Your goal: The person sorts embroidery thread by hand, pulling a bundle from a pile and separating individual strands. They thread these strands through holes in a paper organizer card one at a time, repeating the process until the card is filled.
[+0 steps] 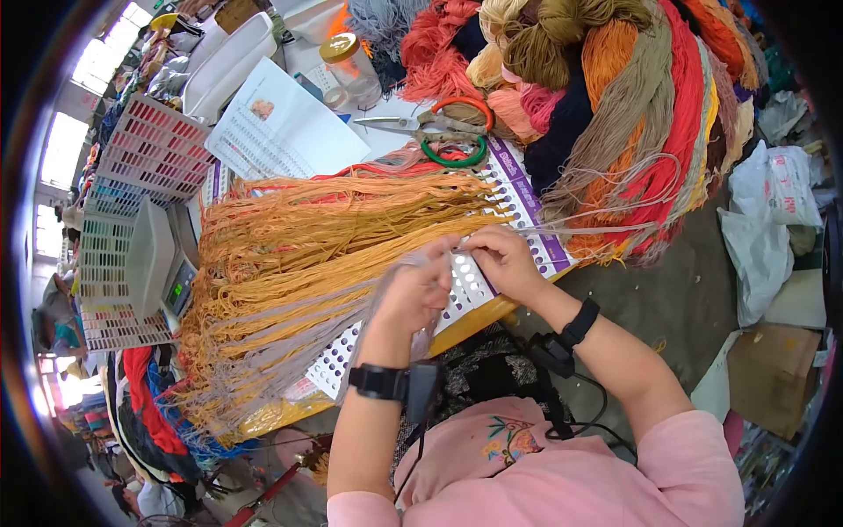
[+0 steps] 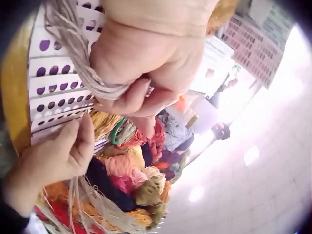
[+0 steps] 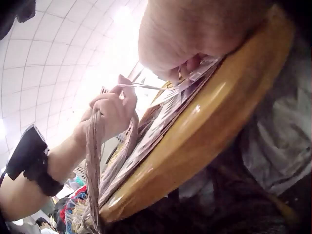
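Note:
My left hand [image 1: 414, 297] grips a bundle of pale mauve-grey yarn [image 2: 73, 44], which loops over the hand and hangs down in the right wrist view. A thin strand [image 3: 148, 87] stretches from its fingertips toward my right hand [image 1: 509, 263]. The right hand pinches yarn at the edge of a white card [image 1: 467, 281] punched with rows of round holes. Orange, mustard and mauve-grey yarns [image 1: 334, 233] lie in long rows across the cards, their ends at the holes. Loose pale strands [image 1: 606, 227] trail off to the right of the right hand.
Scissors [image 1: 386, 122] with red and green handles lie behind the cards, near a printed sheet [image 1: 281, 123] and a gold-lidded jar [image 1: 356, 75]. Hanks of coloured yarn [image 1: 615, 97] are heaped at back right. A colour chart [image 1: 110, 255] and a scale [image 1: 180, 285] stand left.

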{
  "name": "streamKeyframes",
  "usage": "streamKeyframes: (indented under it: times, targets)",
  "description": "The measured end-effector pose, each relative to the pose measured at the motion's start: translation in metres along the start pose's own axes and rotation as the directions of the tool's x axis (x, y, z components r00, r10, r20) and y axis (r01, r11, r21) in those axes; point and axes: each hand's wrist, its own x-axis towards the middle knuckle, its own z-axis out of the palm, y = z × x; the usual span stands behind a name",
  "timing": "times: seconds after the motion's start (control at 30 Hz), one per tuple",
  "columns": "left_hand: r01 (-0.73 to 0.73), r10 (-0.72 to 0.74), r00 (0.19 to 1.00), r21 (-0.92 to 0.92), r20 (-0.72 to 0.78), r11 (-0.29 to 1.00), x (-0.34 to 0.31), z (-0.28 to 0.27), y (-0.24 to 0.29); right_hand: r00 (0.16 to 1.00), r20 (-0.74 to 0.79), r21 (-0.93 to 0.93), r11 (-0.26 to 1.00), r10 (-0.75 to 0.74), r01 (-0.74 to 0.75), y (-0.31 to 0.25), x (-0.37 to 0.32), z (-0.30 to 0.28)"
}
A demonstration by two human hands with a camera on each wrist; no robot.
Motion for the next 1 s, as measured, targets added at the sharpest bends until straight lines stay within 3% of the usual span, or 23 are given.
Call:
streamKeyframes:
  times: [0.03,0.07,0.17,0.2,0.23,0.27,0.3,0.37,0.47,0.53,0.6,0.67,0.7,0.8,0.83,0.87,0.9,0.97,1.0]
  targets:
    - [0.060,-0.059,0.998,0.200,-0.015,0.978,0.006,0.010,-0.002,1.000,0.006,-0.040,0.999,-0.013,0.013,0.002,0.001,0.001]
    - [0.075,0.018,0.983,0.486,-0.184,0.871,0.008,0.018,-0.007,1.000,0.010,-0.081,0.997,-0.020,0.021,0.003,0.001,0.002]
    - [0.104,0.183,0.922,0.674,-0.342,0.731,-0.019,0.011,0.018,0.993,0.112,-0.285,0.958,0.023,0.010,-0.008,-0.002,0.001]
    - [0.062,0.168,0.889,0.477,-0.425,0.877,-0.043,0.002,0.035,0.991,0.130,-0.344,0.939,0.030,0.017,-0.011,-0.002,0.002]
    - [0.024,0.158,0.855,0.343,-0.494,0.939,-0.076,-0.008,0.058,0.988,0.149,-0.398,0.917,0.034,0.029,-0.014,-0.002,0.003]
    - [-0.213,0.308,0.893,0.296,-0.328,0.931,-0.106,-0.061,0.073,0.984,0.172,-0.433,0.901,0.044,0.035,-0.012,-0.002,0.003]
    - [-0.337,0.393,0.800,0.202,-0.454,0.919,-0.140,-0.078,0.092,0.985,0.169,-0.440,0.897,0.045,0.034,-0.012,-0.002,0.004]
    - [-0.634,0.433,0.516,0.010,-0.739,0.773,-0.199,-0.155,0.107,0.985,0.168,-0.447,0.894,0.041,0.039,-0.012,-0.003,0.005]
    - [-0.620,0.496,0.404,0.169,-0.769,0.766,-0.243,-0.138,0.085,0.986,0.170,-0.462,0.883,0.002,0.078,-0.013,-0.001,0.005]
    - [-0.396,0.504,0.539,0.325,-0.676,0.859,-0.226,-0.088,0.047,0.982,0.189,-0.469,0.880,0.015,0.077,-0.015,-0.004,0.005]
    - [-0.357,0.355,0.680,0.133,-0.642,0.925,-0.198,-0.030,0.005,0.984,0.165,-0.445,0.886,-0.061,0.130,-0.015,-0.004,0.005]
    - [-0.366,0.319,0.869,-0.057,-0.380,0.929,-0.176,-0.013,-0.032,0.986,0.142,-0.384,0.913,-0.089,0.138,-0.024,-0.006,0.005]
    - [-0.373,0.344,0.897,-0.056,-0.279,0.926,-0.166,-0.008,-0.043,0.989,0.125,-0.305,0.946,-0.077,0.113,-0.032,-0.011,0.008]
    - [-0.416,0.382,0.876,-0.060,-0.293,0.908,-0.152,0.025,-0.051,0.990,0.141,0.011,1.000,0.007,-0.009,-0.069,-0.034,0.023]
    - [-0.430,0.388,0.871,-0.086,-0.301,0.899,-0.151,0.032,-0.051,0.929,0.325,0.147,0.961,0.177,-0.234,-0.090,-0.038,0.025]
    - [-0.412,0.377,0.890,-0.095,-0.257,0.906,-0.152,0.036,-0.053,0.900,0.393,0.273,0.911,0.190,-0.311,-0.105,-0.045,0.033]
    - [-0.393,0.367,0.906,-0.098,-0.211,0.914,-0.154,0.038,-0.054,0.788,0.534,0.426,0.708,0.306,-0.564,-0.126,-0.047,0.037]
    - [-0.383,0.369,0.919,-0.090,-0.141,0.919,-0.160,0.036,-0.054,0.591,0.725,0.365,0.531,0.353,-0.764,-0.147,-0.046,0.043]
    - [-0.391,0.381,0.917,-0.084,-0.114,0.916,-0.163,0.035,-0.054,0.583,0.734,0.381,0.500,0.348,-0.778,-0.148,-0.047,0.046]
